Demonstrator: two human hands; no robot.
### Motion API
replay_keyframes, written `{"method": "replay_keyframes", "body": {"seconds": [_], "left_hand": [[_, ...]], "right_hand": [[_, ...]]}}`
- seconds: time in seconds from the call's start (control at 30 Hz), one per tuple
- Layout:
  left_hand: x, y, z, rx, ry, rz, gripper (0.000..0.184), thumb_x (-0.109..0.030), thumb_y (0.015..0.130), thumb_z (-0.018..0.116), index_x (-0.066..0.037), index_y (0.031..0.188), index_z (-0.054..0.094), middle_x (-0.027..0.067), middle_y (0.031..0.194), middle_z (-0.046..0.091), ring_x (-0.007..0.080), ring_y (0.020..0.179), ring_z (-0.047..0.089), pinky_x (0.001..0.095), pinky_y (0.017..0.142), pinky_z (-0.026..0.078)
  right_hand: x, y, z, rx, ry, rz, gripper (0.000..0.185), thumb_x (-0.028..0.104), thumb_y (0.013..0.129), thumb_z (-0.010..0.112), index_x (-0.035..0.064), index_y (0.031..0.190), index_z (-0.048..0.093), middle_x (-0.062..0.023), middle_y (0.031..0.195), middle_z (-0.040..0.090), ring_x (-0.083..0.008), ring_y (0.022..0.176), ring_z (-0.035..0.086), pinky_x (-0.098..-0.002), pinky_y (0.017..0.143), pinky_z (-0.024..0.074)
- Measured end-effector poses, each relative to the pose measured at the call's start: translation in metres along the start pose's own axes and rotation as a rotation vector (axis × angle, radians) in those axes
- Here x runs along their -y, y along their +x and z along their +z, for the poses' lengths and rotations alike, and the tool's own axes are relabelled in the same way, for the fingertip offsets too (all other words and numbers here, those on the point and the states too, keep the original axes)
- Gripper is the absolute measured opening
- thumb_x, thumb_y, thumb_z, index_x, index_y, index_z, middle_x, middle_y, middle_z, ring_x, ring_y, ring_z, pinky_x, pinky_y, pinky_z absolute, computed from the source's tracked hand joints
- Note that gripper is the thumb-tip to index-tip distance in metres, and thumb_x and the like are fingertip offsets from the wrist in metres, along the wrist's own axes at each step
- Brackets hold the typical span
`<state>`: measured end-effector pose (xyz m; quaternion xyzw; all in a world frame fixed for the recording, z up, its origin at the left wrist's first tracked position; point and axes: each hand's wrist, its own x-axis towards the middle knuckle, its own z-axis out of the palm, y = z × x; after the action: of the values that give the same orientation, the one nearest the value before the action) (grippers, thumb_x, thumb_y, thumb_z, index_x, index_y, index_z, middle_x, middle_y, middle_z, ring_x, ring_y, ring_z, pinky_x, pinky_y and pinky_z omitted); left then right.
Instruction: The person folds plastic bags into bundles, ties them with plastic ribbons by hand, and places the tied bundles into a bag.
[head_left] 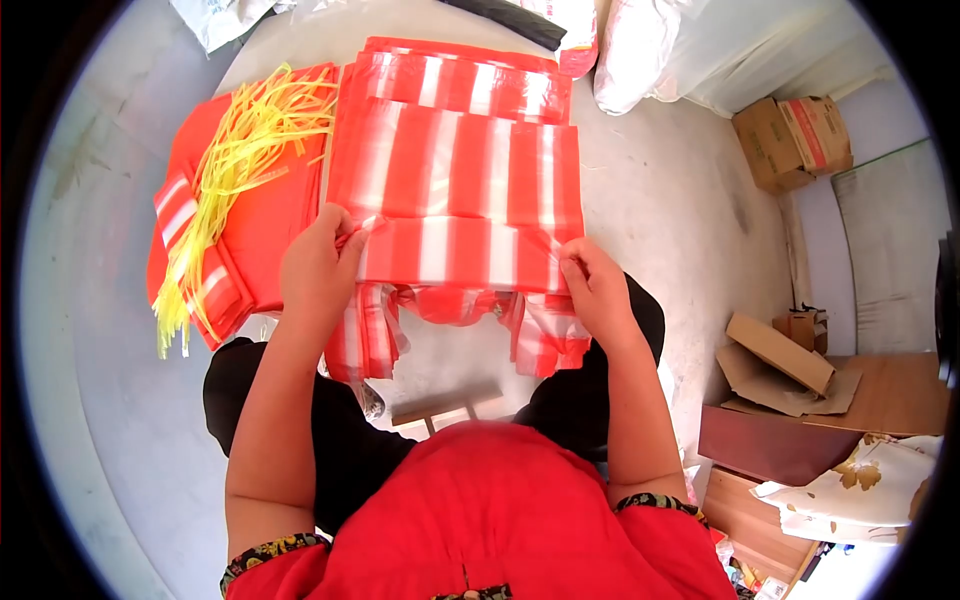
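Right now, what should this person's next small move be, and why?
Probably a gentle outward pull with both hands to flatten the striped plastic sheet: the left hand and right hand grip opposite sides of its near part, and the plastic looks creased beside the fingers.

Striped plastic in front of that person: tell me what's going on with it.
A person is handling a stack of red-and-white striped plastic with both bare hands. The left hand pinches it near its left edge and the right hand near its right edge, with a band of it stretched between them. To the left, a bunch of yellow strips lies across plain red plastic.
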<state>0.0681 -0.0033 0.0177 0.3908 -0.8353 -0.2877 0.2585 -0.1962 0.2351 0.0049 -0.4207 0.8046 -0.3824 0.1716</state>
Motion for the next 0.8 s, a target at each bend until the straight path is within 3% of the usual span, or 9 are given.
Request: {"method": "replay_keyframes", "body": {"seconds": [0.13,0.23,0.37,0.47,0.57,0.67,0.8], "left_hand": [[0.007,0.004,0.002,0.027,0.004,-0.014,0.022,-0.019,0.096,0.071,-0.004,0.097,0.055,0.0177,0.083,0.067,0.0385,0.081,0.068,0.0427,0.07,0.051],[0.011,0.006,0.001,0.069,-0.06,-0.052,0.021,-0.016,0.095,0.07,-0.002,0.096,0.055,0.0142,0.079,0.062,0.0305,0.077,0.065,0.0405,0.069,0.05],[0.006,0.004,-0.016,0.188,-0.049,-0.145,0.017,-0.012,0.093,0.069,-0.003,0.105,0.061,0.0105,0.082,0.064,0.0227,0.081,0.067,0.038,0.076,0.052],[0.018,-0.009,-0.021,0.187,-0.222,-0.034,0.034,-0.014,0.089,0.074,-0.007,0.122,0.066,0.014,0.091,0.07,0.0331,0.084,0.068,0.0395,0.078,0.055],[0.011,-0.013,-0.033,0.31,-0.156,-0.076,0.047,-0.001,0.083,0.074,-0.007,0.13,0.067,0.0135,0.115,0.069,0.0266,0.109,0.066,0.0367,0.102,0.05],[0.009,-0.016,-0.032,0.254,-0.068,0.051,0.052,0.003,0.079,0.072,-0.007,0.129,0.067,0.0144,0.12,0.068,0.0318,0.115,0.062,0.0398,0.104,0.049],[0.015,-0.014,-0.022,0.13,0.072,0.211,0.048,0.003,0.079,0.068,-0.009,0.126,0.07,0.0136,0.099,0.065,0.0343,0.099,0.059,0.0436,0.09,0.05]], "right_hand": [[-0.004,0.0,0.006,0.004,-0.102,-0.007,0.019,0.015,0.103,0.056,0.0055,0.112,0.07,-0.0155,0.112,0.071,-0.0366,0.103,0.067,-0.0419,0.088,0.0528],[-0.001,-0.002,0.005,0.006,-0.136,-0.028,0.016,0.011,0.105,0.059,0.0033,0.115,0.068,-0.0109,0.106,0.071,-0.0216,0.09,0.067,-0.032,0.082,0.0533],[0.02,-0.005,-0.002,0.075,-0.121,0.077,0.024,0.014,0.096,0.072,0.004,0.118,0.068,-0.0113,0.111,0.07,-0.0255,0.097,0.067,-0.0337,0.089,0.0534],[0.029,-0.007,-0.009,0.118,-0.145,0.034,0.036,0.013,0.087,0.079,0.0034,0.12,0.067,-0.011,0.118,0.067,-0.0282,0.105,0.065,-0.0356,0.093,0.0529],[0.028,-0.007,-0.012,0.13,-0.137,-0.031,0.044,0.01,0.083,0.081,0.0024,0.123,0.066,-0.0115,0.125,0.062,-0.0301,0.11,0.064,-0.0371,0.095,0.0527],[0.032,-0.007,-0.014,0.125,-0.17,-0.083,0.045,0.005,0.082,0.077,0.0023,0.126,0.067,-0.0124,0.129,0.057,-0.0306,0.11,0.064,-0.0379,0.092,0.0538],[0.03,-0.004,-0.013,0.081,-0.309,-0.198,0.047,-0.004,0.082,0.071,0.0051,0.128,0.068,-0.0133,0.128,0.057,-0.0319,0.109,0.064,-0.0399,0.088,0.0551]]}}
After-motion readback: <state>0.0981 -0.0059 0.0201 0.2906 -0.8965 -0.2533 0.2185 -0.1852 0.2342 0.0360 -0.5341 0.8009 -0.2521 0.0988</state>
